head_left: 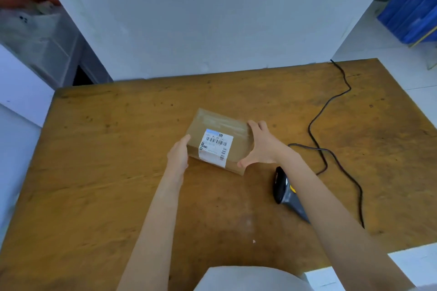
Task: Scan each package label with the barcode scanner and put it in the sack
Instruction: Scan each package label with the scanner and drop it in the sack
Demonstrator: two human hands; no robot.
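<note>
A brown cardboard package (217, 130) wrapped in clear tape lies in the middle of the wooden table (106, 160). Its white barcode label (215, 146) faces up and folds over the near edge. My left hand (178, 156) presses the package's left end. My right hand (259, 146) grips its right end, fingers spread along the side. The black barcode scanner (285, 190) lies on the table just right of my right forearm, which hides part of its handle. No sack is in sight.
The scanner's black cable (331, 101) snakes across the table's right side to the back edge. A white wall stands behind the table. Blue crates (411, 14) sit on the floor at far right; clear bags and shelves are at far left.
</note>
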